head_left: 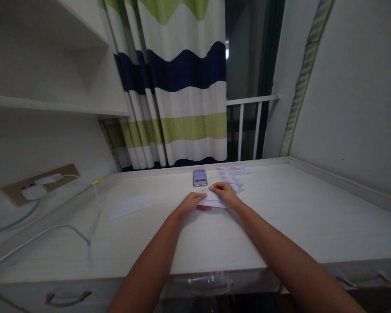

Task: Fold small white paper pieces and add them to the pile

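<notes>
A small white sheet of paper [212, 201], partly folded, lies on the white desk [280, 217] in front of me. My left hand [192, 202] presses on its left edge with fingers curled over it. At the paper's upper right corner, my right hand [226, 193] pinches the sheet. Just beyond the hands lies a phone [200, 178] with its screen lit. A pile of several small folded white paper pieces [233, 174] sits behind my right hand.
A flat white sheet [131, 205] lies left of my hands. White cables [42, 232] run from a wall socket [41, 184] along the desk's left side. A striped curtain [179, 82] and white railing [250, 126] stand behind the desk. Drawer handles show below the front edge.
</notes>
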`<state>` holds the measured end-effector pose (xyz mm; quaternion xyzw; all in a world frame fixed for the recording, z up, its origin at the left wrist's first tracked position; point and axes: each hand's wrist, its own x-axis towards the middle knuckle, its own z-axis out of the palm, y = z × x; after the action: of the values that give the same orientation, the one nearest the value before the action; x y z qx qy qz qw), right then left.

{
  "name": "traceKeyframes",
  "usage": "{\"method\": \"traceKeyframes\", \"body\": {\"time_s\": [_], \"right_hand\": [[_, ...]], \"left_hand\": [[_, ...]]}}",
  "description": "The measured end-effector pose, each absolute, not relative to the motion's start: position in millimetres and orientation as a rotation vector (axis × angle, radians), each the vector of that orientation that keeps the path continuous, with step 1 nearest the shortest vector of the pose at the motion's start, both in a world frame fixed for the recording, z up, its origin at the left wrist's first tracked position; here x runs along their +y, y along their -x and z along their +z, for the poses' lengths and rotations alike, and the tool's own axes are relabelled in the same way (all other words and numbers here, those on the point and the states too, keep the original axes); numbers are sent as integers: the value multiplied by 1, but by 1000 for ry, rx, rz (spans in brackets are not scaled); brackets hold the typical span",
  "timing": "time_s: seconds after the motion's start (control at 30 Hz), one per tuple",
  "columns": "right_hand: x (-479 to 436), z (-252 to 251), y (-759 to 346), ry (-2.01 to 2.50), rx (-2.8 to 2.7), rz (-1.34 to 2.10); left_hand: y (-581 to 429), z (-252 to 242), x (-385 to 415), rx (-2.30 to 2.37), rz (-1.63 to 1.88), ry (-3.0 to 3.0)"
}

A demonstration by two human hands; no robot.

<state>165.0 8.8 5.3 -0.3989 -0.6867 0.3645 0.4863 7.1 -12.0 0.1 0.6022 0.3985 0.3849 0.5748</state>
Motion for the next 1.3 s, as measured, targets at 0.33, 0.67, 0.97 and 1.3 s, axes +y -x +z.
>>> {"method": "traceKeyframes", "body": {"time_s": [0.33,0.67,0.97,1.3], "right_hand": [[9,8,-167,1001,-1587,897],[10,9,-170,992,-1540,887],[10,3,-167,982,-1515,994],[10,-3,-157,918,-1529,1069]], "left_hand": [[-6,0,-11,929,924,-1337],[-5,0,-10,947,938,-1360],[-6,7,-16,900,1034,-1491],[-6,1,-9,1010,1037,-1682]]}}
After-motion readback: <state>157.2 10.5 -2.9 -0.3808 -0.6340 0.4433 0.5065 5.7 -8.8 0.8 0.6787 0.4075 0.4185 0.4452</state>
